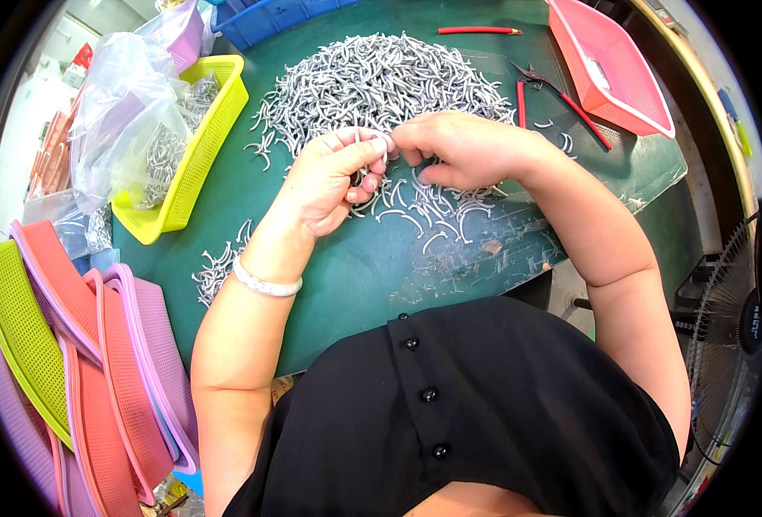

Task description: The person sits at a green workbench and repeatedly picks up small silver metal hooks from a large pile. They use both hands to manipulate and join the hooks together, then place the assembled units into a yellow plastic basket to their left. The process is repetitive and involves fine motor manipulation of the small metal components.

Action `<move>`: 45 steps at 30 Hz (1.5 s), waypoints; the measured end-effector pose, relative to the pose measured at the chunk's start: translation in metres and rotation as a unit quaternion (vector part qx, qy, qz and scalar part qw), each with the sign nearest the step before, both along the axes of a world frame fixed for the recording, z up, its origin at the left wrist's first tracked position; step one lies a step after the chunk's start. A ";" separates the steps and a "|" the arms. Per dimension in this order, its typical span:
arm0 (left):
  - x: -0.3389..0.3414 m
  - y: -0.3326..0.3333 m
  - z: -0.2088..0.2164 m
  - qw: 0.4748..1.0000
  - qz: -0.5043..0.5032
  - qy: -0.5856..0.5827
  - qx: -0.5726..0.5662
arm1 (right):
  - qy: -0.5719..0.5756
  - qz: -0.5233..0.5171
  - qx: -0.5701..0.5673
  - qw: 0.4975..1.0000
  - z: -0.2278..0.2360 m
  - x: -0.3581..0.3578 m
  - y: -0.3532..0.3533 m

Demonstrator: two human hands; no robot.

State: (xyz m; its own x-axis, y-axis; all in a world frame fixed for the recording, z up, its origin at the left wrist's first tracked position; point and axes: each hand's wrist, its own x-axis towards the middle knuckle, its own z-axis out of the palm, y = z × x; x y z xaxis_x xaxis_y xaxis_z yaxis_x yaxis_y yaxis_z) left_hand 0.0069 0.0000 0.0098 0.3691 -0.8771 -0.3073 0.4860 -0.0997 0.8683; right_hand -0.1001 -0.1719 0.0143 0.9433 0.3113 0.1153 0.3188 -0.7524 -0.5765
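Over the middle of the green table, my left hand is closed, thumb and forefinger pinching a small curved metal piece that the fingers mostly cover. My right hand has its fingers curled, its fingertips meeting the left hand's at the piece; what they grip is hidden. Just beyond both hands rises a big pile of small curved silver-grey metal pieces. More loose curved pieces lie spread below my right hand. A smaller cluster of the same pieces rests beside my left forearm.
A yellow-green basket with plastic bags of metal pieces stands at left, above stacked colored baskets. Red-handled cutters, a red stick-like tool and a pink basket lie far right. A fan stands at right.
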 end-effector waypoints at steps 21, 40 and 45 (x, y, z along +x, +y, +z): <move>-0.004 0.000 0.002 1.000 0.011 -0.013 0.024 | 0.004 -0.024 0.035 0.999 -0.003 0.002 0.003; -0.010 -0.001 0.006 0.994 -0.020 -0.075 0.078 | 0.029 -0.040 0.047 0.998 0.003 0.001 0.006; -0.010 0.000 0.003 0.993 -0.009 -0.090 0.078 | 0.044 -0.006 0.037 0.998 -0.001 0.003 0.003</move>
State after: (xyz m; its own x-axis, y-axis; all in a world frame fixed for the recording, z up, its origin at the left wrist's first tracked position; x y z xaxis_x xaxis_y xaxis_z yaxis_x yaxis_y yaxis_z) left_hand -0.0032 -0.0003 0.0130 0.4153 -0.8311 -0.3700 0.3205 -0.2470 0.9145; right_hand -0.0969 -0.1689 0.0132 0.9542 0.2942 0.0549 0.2565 -0.7093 -0.6566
